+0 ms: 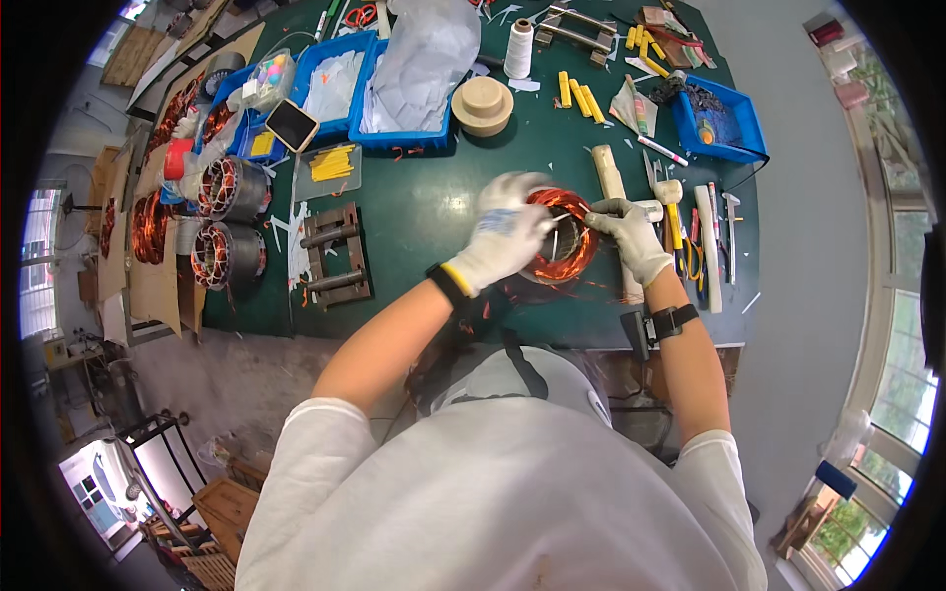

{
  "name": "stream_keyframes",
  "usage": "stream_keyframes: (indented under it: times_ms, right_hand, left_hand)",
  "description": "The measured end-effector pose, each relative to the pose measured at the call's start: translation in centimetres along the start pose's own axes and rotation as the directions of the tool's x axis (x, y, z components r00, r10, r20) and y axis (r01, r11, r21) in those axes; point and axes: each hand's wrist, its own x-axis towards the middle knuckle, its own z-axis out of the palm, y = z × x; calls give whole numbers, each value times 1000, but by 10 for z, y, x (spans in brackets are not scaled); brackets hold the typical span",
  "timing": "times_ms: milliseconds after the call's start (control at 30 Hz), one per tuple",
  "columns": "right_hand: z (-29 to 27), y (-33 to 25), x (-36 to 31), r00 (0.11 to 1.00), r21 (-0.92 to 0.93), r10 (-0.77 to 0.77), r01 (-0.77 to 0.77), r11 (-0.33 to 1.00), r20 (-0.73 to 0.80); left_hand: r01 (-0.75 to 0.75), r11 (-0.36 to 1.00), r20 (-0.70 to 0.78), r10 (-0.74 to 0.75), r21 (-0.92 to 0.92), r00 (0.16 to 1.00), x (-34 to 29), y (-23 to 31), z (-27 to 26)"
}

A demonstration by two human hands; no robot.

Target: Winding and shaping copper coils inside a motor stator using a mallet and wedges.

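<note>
A motor stator with copper windings [564, 268] stands near the table's front edge, its round opening facing up. My left hand [498, 236], in a white glove, is at its left rim; motion smears the fingers, and I cannot tell whether they grip anything. My right hand [636, 241], also gloved, reaches the upper right of the windings. Its fingertips are pinched together there, on something too small to make out. Thin pale strips show inside the ring of copper. Loose fine wires trail on the table in front of the stator.
Wooden sticks, mallets [669, 192], scissors [695, 262] and other tools lie to the right. Blue bins [402, 140] with white sheets, a beige round block [482, 106] and a thread spool [518, 49] stand farther back. Left are a metal frame [336, 256] and more stators [235, 189].
</note>
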Motion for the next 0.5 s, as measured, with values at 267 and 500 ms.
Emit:
stream_keyframes:
  times_ms: [267,500]
  right_hand:
    - [2,4,-8,999,4,25,-25,1000,-23]
    - [10,-7,-14,995,-282,-79,60,957,-55]
  left_hand:
    - [46,998,117,-42,-33,992,-10,-9,0]
    - [198,972,-7,-201,-125,980,-15,-1,14]
